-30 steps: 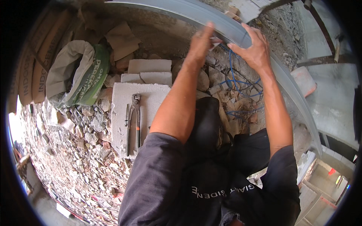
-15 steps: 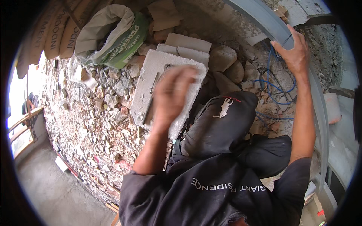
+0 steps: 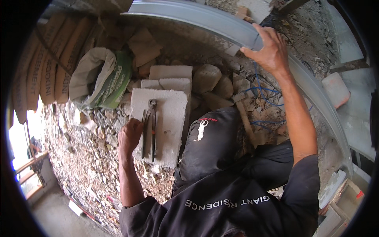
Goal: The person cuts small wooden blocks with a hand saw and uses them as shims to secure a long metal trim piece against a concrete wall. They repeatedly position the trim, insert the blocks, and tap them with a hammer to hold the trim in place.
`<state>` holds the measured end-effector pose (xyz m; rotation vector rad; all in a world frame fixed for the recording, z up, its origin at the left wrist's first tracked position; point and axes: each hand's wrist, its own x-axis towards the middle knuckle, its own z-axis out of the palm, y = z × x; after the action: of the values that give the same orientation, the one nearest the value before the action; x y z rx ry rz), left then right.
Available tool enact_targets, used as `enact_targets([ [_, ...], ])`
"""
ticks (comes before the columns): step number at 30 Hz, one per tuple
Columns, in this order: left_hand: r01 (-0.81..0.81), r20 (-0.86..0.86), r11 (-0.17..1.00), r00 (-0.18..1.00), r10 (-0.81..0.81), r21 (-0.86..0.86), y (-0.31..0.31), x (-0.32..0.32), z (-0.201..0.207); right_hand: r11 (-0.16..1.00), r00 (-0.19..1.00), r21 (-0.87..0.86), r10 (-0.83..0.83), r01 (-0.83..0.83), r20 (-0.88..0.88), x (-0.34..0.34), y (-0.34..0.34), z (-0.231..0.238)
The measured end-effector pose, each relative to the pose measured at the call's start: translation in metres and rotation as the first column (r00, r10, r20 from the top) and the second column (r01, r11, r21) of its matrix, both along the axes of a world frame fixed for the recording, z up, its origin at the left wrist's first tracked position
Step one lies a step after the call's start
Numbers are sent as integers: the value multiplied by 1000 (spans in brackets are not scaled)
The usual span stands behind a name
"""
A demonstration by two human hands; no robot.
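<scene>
My left hand (image 3: 130,136) is down at the left edge of a white block (image 3: 169,118), fingers curled against the left handle of the dark pincers (image 3: 151,128) lying on it. Whether it grips them I cannot tell. My right hand (image 3: 269,50) is raised to the upper right and holds the edge of a long grey curved metal strip (image 3: 205,17), fingers over the top and thumb underneath. My knee in black trousers (image 3: 213,142) is beside the block.
Stacked cement sacks (image 3: 43,75) and an open green-and-white sack (image 3: 106,79) lie at the left. Behind the block are more white blocks (image 3: 169,73) and stones (image 3: 207,77). A wooden-handled hammer (image 3: 245,116) and blue wire (image 3: 260,93) lie by my knee. Rubble (image 3: 87,158) covers the ground.
My left hand came off the grey strip, swung down over the white block and now sits at the pincers' handle. My right hand stayed on the strip.
</scene>
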<state>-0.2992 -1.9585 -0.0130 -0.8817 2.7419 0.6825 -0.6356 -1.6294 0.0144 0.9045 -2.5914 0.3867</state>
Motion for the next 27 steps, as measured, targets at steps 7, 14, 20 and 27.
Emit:
enact_targets([
  [7,86,-150,968,981,-124,-235,6,-14,18,1000,1000,-21,-20,21,20,4,-2,2],
  [14,99,-359,649,890,281,754,77,-148,10,999,991,-11,-47,49,124,0,14,9],
  [20,117,-189,401,971,144,909,86,-263,-33,999,983,-9,-42,44,176,4,-7,17],
  [27,319,-297,23,854,427,948,110,-318,-58,998,967,-8,-55,59,249,4,-1,22],
])
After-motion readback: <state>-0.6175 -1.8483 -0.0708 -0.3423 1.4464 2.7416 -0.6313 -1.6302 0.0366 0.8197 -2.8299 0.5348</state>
